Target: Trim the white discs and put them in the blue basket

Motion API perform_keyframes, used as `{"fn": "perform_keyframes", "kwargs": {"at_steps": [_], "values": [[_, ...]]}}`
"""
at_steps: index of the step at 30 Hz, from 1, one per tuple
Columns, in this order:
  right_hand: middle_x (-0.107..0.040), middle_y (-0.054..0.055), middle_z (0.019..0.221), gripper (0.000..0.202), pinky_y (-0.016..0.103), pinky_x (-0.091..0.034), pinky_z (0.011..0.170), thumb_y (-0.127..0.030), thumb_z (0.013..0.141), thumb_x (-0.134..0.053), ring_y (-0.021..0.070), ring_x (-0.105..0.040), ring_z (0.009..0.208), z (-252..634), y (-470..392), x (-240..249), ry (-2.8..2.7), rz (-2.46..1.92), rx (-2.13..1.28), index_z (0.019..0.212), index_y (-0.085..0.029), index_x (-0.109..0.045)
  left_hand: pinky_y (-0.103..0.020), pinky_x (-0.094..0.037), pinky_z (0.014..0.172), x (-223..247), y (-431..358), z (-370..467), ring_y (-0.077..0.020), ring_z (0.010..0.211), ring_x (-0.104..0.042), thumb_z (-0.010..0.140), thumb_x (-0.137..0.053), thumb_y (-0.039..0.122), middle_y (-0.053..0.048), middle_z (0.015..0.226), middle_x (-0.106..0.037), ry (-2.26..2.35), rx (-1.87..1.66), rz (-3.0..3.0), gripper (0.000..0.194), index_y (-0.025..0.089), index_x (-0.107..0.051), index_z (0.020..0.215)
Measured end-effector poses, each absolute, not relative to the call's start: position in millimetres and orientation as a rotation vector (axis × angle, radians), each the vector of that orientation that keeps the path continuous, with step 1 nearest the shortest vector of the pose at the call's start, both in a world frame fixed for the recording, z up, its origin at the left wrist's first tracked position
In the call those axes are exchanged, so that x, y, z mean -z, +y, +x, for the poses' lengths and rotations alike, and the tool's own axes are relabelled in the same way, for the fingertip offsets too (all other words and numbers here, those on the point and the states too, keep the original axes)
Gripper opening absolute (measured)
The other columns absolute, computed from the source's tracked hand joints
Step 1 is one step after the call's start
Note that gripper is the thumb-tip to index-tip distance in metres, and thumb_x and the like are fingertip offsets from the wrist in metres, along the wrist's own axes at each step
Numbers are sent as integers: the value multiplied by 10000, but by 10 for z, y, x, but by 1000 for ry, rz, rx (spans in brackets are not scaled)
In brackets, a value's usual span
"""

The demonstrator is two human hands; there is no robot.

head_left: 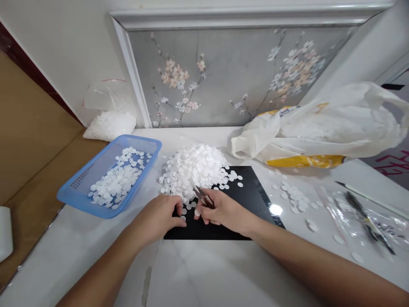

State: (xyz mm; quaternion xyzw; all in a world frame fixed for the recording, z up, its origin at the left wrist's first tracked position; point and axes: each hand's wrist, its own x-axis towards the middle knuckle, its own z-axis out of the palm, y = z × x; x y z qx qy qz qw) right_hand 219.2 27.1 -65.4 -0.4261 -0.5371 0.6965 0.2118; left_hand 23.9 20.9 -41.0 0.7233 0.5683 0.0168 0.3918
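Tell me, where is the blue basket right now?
In the head view, the blue basket sits on the white table to the left, beside the big pile of white discs and left of the left hand.

We face a grey floral panel (236,76) in a white frame on the far wall (64,42); brown board (28,140) lies left.

Two bare forearms are showing from the lower edge of the view, with no sleeves, cuffs or gloves covering them. The left hand (159,215) and the right hand (223,209) are both uncovered. No rings, watch or wristband are appearing on either wrist. Fingernails are looking short and unpainted where they are visible.
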Motion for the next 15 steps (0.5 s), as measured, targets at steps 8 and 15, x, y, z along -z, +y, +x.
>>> {"fn": "perform_keyframes", "kwargs": {"at_steps": [8,15], "values": [[-521,-23,653,135,208,-340,540,-256,819,-596,88,-463,589,2183,305,698,-1872,-1241,-1433,742,-149,-568,-219,-270,519,258,267,164,-96,570,-358,793,-479,244,45,619,-451,1258,-240,1579,106,180,-472,708],[-569,40,789,53,241,-432,634,-122,862,-563,133,-550,683,2098,246,830,-2480,-1046,-609,852,-133,-614,-204,-275,521,391,364,93,-68,574,-396,784,-582,288,-12,755,-603,1139,-493,1062,197,158,-441,740]]}}
